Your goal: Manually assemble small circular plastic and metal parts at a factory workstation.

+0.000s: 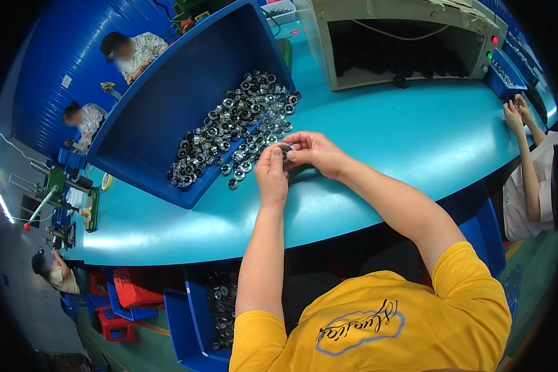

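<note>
Both my hands meet over the turquoise table, just off the front corner of a heap of small parts. A small round dark part [284, 150] is pinched between them. My left hand [271, 170] holds it from the left with thumb and fingers, while my right hand [319, 155] grips it from the right. My fingers cover much of the part. Beside my left hand lie several small ring-shaped metal parts [246, 166], shiny silver and black. They spread from a large blue bin [149, 133] onto the tabletop.
At the back stands a pale metal box [409, 37] with an open front and dark round pieces inside. A green hand press [56, 183] is at the left. Under the table sits a blue bin [195, 322] of dark parts. Co-workers sit left and right, one's hands [518, 115] at the right edge.
</note>
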The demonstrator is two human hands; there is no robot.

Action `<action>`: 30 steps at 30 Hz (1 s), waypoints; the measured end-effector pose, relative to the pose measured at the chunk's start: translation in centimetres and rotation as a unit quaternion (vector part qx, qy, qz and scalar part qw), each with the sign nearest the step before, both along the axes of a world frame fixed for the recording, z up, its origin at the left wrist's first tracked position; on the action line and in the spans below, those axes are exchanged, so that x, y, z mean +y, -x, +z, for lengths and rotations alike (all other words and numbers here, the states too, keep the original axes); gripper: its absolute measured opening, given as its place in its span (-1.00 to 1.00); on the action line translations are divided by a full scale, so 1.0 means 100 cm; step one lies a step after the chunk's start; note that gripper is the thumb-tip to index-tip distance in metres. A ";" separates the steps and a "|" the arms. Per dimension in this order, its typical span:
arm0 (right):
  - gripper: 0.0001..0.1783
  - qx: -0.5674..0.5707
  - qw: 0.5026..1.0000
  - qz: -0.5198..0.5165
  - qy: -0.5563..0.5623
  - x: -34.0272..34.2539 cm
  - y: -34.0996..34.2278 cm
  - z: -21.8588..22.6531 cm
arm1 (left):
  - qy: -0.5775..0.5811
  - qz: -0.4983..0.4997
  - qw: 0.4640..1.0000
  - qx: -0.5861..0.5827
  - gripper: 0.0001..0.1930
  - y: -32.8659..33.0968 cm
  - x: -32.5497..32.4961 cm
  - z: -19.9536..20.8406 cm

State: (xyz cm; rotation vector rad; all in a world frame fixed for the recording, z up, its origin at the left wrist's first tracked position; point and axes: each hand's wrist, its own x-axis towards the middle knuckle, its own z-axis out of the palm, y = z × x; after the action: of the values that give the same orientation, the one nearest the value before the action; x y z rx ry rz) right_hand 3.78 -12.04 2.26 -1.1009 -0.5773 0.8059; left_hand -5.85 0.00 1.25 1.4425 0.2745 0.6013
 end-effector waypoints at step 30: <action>-0.49 0.082 0.991 -0.101 0.011 0.000 -0.009 -0.013 | -0.338 0.003 0.941 0.014 -0.50 -0.003 -0.009 0.003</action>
State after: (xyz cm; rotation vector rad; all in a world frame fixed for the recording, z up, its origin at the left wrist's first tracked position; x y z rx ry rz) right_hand 4.72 -12.01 0.92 -1.0827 -0.3128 0.7189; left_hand -5.59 -0.87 1.52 2.1126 0.0924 0.7179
